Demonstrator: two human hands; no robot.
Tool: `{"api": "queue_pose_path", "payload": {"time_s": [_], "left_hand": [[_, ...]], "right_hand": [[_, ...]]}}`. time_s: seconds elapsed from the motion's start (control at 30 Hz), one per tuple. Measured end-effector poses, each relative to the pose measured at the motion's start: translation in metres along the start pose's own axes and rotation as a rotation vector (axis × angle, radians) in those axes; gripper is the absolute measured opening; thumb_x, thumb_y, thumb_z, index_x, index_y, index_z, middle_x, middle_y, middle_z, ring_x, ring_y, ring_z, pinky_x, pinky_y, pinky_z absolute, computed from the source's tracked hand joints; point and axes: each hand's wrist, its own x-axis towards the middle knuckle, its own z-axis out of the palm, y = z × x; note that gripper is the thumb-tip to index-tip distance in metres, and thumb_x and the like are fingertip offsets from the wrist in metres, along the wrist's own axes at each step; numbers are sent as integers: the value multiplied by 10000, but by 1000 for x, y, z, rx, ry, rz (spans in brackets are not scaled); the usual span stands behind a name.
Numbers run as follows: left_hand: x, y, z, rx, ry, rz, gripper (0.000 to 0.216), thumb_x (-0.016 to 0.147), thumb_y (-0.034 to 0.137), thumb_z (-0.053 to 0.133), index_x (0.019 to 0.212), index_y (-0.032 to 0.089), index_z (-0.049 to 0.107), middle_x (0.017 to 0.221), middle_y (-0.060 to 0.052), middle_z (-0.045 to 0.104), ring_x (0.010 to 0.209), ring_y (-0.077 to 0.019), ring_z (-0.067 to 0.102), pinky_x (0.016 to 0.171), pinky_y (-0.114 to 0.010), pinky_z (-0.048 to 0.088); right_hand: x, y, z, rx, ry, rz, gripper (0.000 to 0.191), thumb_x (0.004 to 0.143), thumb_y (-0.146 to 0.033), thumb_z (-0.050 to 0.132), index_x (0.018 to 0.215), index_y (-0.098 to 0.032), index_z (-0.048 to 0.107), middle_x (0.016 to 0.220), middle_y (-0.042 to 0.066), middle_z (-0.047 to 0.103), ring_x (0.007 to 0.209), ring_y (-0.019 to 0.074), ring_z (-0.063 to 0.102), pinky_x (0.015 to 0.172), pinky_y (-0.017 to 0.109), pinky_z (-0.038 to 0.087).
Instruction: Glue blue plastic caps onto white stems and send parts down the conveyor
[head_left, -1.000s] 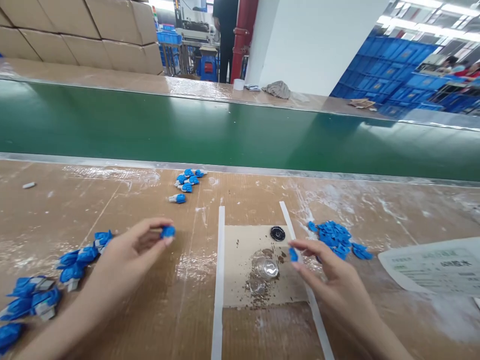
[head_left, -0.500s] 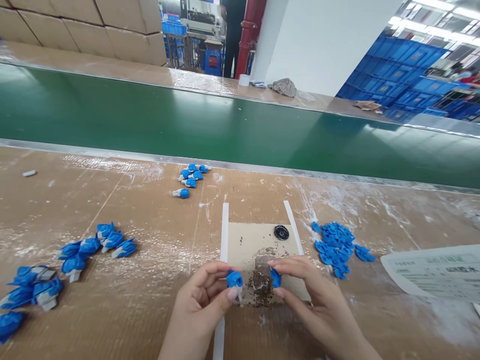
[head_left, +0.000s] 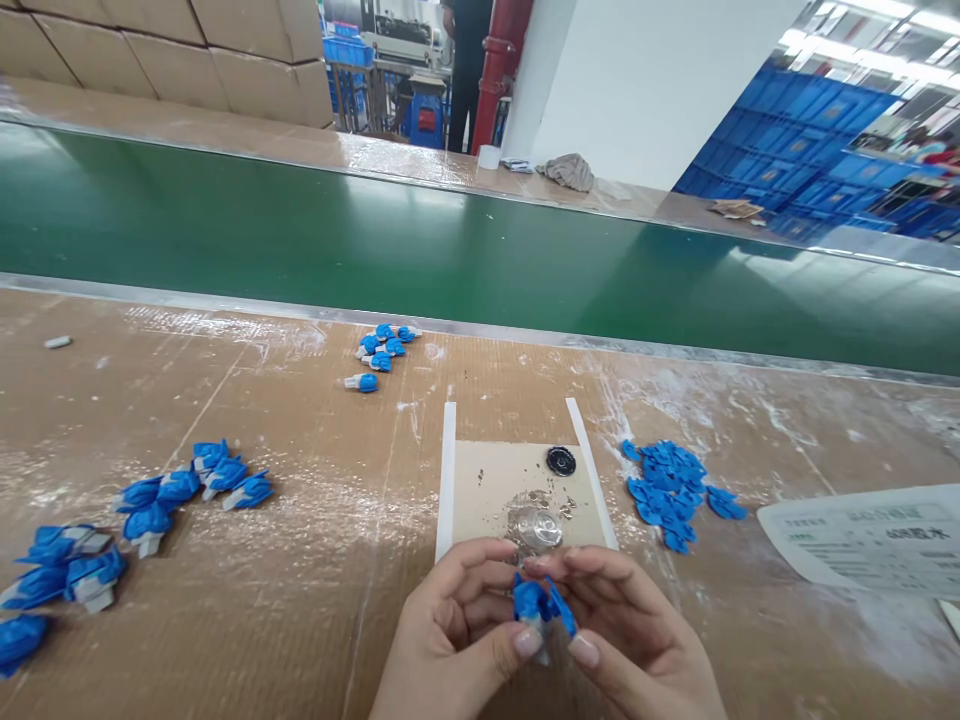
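My left hand (head_left: 465,625) is closed on a small blue plastic part with a pale stem (head_left: 529,600), pinched between thumb and fingers. A thin blue plastic piece (head_left: 561,606) is gripped by my right hand (head_left: 634,630), its edge at the side of the left part; whether they touch I cannot tell. Just beyond my fingers lies a beige card (head_left: 480,480) with a wet, shiny clear patch (head_left: 535,527) and dark specks. A black round ridged cap (head_left: 561,461) rests near the card's far right corner.
Loose blue pieces (head_left: 667,485) are heaped at the right, beside a printed sheet (head_left: 862,540). Blue parts with pale stems lie in a left group (head_left: 180,487) and a small far group (head_left: 381,348). White strips (head_left: 447,470) flank the card. A green conveyor belt (head_left: 300,235) crosses behind.
Both hands have come together and nearer to me, bringing the two blue pieces side by side. The shiny patch on the card is now less covered.
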Motion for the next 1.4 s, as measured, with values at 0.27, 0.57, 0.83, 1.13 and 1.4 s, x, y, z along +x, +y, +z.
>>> {"api": "queue_pose_path", "payload": {"time_s": [0.27, 0.57, 0.83, 1.13, 1.4], "left_hand": [[4, -5, -5, 20, -18, -50, 482, 585, 305, 888, 1029, 279, 701, 976, -37, 747, 804, -137, 693, 747, -236, 531], [-7, 19, -45, 630, 213, 127, 320, 729, 433, 738, 1018, 307, 686, 968, -23, 755, 885, -208, 711, 833, -330, 581], [3, 75, -146, 2228, 323, 923, 362, 890, 160, 364, 1104, 76, 644, 1164, -186, 681, 1129, -374, 605, 938, -555, 511], [38, 141, -121, 2281, 266, 726, 351, 911, 246, 340, 1067, 122, 628, 1159, -181, 626, 1088, -332, 582, 942, -484, 491], [119, 158, -92, 2209, 108, 600, 311, 898, 222, 370, 1054, 122, 620, 1119, -162, 613, 1032, -302, 591, 863, -440, 500]], "right_hand": [[-4, 17, 3, -539, -25, -368, 435, 868, -171, 631, 1248, -358, 530, 1084, 33, 684, 1007, 209, 658, 874, 340, 577], [38, -13, -61, -1271, 186, -528, 183, 940, -316, 522, 1096, -263, 601, 1108, 72, 674, 1058, 244, 627, 911, 407, 531], [123, -14, -129, -1632, 87, -394, 306, 849, -261, 374, 846, -175, 668, 917, 119, 705, 740, 276, 676, 612, 380, 506], [120, -9, -136, -1500, 69, -392, 306, 871, -343, 420, 850, -215, 697, 870, 44, 743, 701, 215, 712, 594, 317, 567], [110, -4, -151, -1505, 14, -524, 418, 938, -428, 395, 920, -193, 740, 986, 88, 743, 892, 285, 714, 777, 449, 605]]}}
